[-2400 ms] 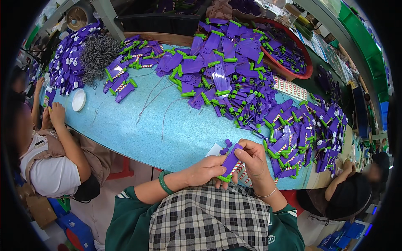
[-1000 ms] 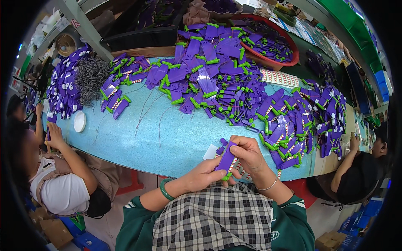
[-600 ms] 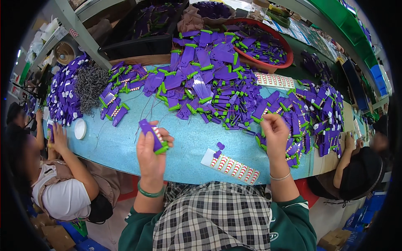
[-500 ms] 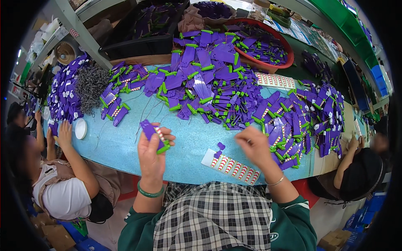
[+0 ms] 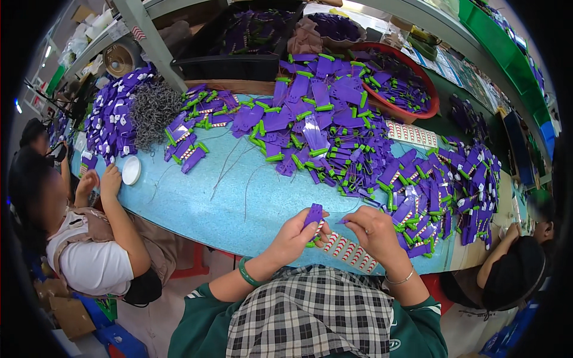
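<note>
My left hand [image 5: 289, 240] is closed round a flat purple plastic piece [image 5: 314, 213] with a green end and a red-and-white chevron sticker, tilted upward over the table. Close to its right, the thumb and forefinger of my right hand [image 5: 377, 234] pinch a small purple bit [image 5: 343, 222], which is apart from the piece. Below both hands lies a sheet of chevron stickers [image 5: 352, 253], its left end hidden by my left hand. A large heap of purple pieces with green ends [image 5: 316, 119] covers the table beyond.
A red basin [image 5: 433, 95] and a black tray [image 5: 227, 68] stand behind the heap. At left are a tangle of grey parts [image 5: 154, 113] and a white lid-like dish [image 5: 131, 170]. Co-workers sit at left [image 5: 95, 262] and right [image 5: 513, 262]. A second sticker sheet [image 5: 412, 133] lies farther back.
My left hand has moved right with the purple piece, toward my right hand. The right hand, a little lower, now visibly pinches a small purple bit. The view has shifted slightly.
</note>
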{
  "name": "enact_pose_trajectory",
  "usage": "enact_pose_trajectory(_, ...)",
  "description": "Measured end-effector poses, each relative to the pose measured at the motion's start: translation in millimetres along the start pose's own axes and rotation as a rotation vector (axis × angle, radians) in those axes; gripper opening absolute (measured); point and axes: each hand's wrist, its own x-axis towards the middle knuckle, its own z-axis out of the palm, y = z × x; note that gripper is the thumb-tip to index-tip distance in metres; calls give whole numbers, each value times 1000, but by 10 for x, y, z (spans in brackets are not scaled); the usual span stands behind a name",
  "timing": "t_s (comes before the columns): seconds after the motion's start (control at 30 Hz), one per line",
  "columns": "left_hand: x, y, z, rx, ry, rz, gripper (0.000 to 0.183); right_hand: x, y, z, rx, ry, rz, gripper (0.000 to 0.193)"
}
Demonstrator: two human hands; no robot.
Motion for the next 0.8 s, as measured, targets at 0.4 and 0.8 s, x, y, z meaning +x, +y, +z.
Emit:
enact_pose_trajectory(0.4, -22, 30, 160, 78, -106, -66, 25, -9, -252, -15, -20, -28, -50, 12)
enact_pose_trajectory(0.8, 5, 65, 188, -119, -197, -150, 27, -71, -195, -80, 260, 46, 109, 11)
